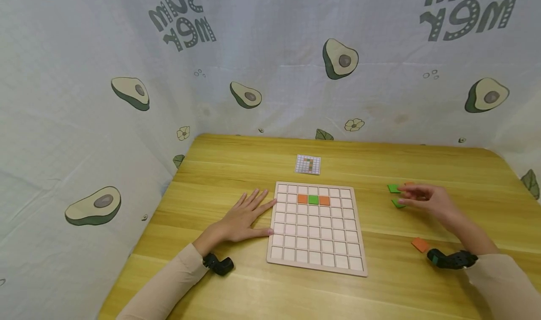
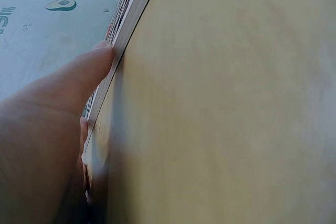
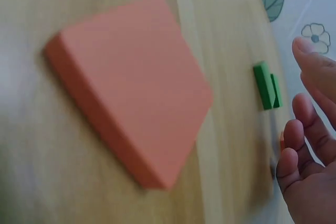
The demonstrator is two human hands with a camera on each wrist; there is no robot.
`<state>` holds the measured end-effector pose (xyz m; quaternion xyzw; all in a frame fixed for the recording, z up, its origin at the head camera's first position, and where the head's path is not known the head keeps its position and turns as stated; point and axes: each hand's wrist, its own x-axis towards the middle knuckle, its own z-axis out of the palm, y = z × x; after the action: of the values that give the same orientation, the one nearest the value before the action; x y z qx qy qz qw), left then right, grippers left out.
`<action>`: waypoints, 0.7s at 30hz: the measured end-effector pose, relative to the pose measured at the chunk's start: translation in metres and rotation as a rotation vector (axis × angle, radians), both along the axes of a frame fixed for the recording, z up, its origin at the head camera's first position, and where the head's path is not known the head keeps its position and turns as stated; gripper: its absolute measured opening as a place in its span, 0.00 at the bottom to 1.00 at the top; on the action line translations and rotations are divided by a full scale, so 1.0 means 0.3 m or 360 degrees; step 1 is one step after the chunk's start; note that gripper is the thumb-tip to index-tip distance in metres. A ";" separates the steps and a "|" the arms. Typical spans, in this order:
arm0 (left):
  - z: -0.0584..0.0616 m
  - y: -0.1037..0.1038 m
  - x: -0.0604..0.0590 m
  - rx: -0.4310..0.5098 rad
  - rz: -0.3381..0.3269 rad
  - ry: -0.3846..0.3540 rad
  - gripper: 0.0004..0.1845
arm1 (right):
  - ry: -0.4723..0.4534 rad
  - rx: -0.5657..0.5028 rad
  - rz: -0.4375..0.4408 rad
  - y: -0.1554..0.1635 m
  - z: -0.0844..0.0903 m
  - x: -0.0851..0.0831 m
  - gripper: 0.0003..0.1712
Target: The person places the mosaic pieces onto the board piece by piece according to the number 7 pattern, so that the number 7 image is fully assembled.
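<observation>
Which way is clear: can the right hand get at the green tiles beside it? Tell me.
Probably yes. The right hand hovers open right by the green tiles on the table, and nothing lies between them.

Even, soft, bright light with faint shadows; the head view bows outward at its edges. Both wrist views are blurred, the close orange square foam tile (image 3: pixel 131 87) and yellow wooden tabletop (image 2: pixel 236 108) smeared.

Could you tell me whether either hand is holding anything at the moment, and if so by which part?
Nothing is held. The left hand rests flat beside the square wooden grid board; the right hand hovers open over small green square tiles.
</observation>
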<state>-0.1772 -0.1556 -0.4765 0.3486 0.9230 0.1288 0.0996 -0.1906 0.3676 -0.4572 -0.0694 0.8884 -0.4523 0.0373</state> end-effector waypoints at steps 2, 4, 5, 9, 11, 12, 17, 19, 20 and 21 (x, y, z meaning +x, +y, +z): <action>-0.003 0.000 -0.001 0.0001 -0.0005 0.0009 0.45 | -0.0012 -0.0019 0.0007 0.012 -0.008 0.000 0.25; -0.004 -0.001 -0.003 -0.0005 -0.0005 0.0007 0.45 | -0.0011 -0.0034 0.0016 0.023 -0.016 0.001 0.23; -0.004 0.000 -0.003 -0.0005 -0.0005 0.0007 0.45 | -0.0011 -0.0047 0.0019 0.028 -0.019 0.000 0.22; -0.003 0.000 -0.003 -0.0009 -0.0003 -0.0002 0.45 | -0.0007 -0.0056 0.0072 0.042 -0.028 -0.001 0.20; -0.002 0.001 -0.001 -0.0005 -0.0003 -0.0001 0.45 | -0.0014 -0.0040 0.0089 0.044 -0.030 -0.002 0.21; -0.002 0.001 0.000 -0.0002 -0.0002 -0.0003 0.45 | -0.0022 -0.0024 0.0089 0.045 -0.032 -0.002 0.21; -0.002 0.001 0.002 0.0003 0.0003 -0.0015 0.45 | -0.0037 0.0070 0.0133 0.051 -0.039 -0.007 0.23; -0.003 0.001 0.001 0.0002 0.0004 -0.0016 0.45 | -0.0031 0.0085 0.0155 0.053 -0.042 -0.008 0.23; -0.004 0.000 0.000 0.0005 0.0004 -0.0016 0.45 | -0.0020 0.0094 0.0158 0.054 -0.044 -0.010 0.23; -0.004 0.000 0.000 0.0003 0.0004 -0.0015 0.45 | -0.0011 0.0105 0.0163 0.055 -0.045 -0.011 0.23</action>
<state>-0.1774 -0.1557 -0.4777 0.3468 0.9229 0.1315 0.1034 -0.1938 0.3841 -0.4707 -0.1119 0.8979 -0.4206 0.0656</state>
